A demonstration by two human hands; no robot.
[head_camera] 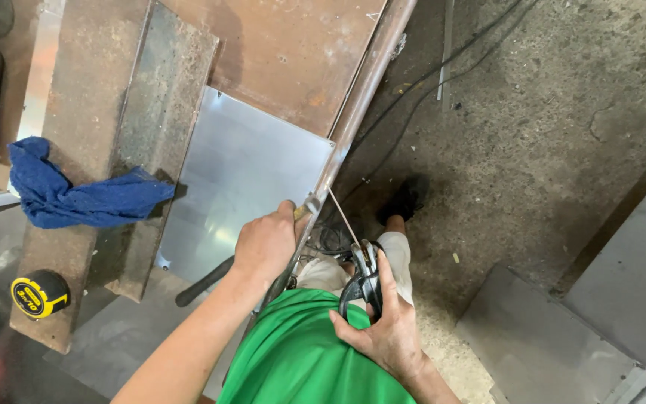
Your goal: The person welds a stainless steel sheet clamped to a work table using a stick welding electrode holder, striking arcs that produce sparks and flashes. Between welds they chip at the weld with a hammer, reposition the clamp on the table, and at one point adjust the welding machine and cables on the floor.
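Note:
A shiny metal sheet [241,176] lies on a rusty steel table [278,52], its right edge along the table's rim. My left hand [265,243] presses on the sheet's near right corner, fingers curled over the edge. My right hand [383,322] grips black-handled metal shears [363,280] just beside the table's edge. A thin sliver of metal [342,217] runs from the sheet's corner down to the shears. My green shirt [300,352] fills the bottom middle.
A blue rag [76,194] lies on a rusty plate [84,112] at the left, with a yellow tape measure [39,294] nearer me. Black cables [428,90] trail over the concrete floor at right. Grey metal sheets [562,337] lie on the floor at lower right.

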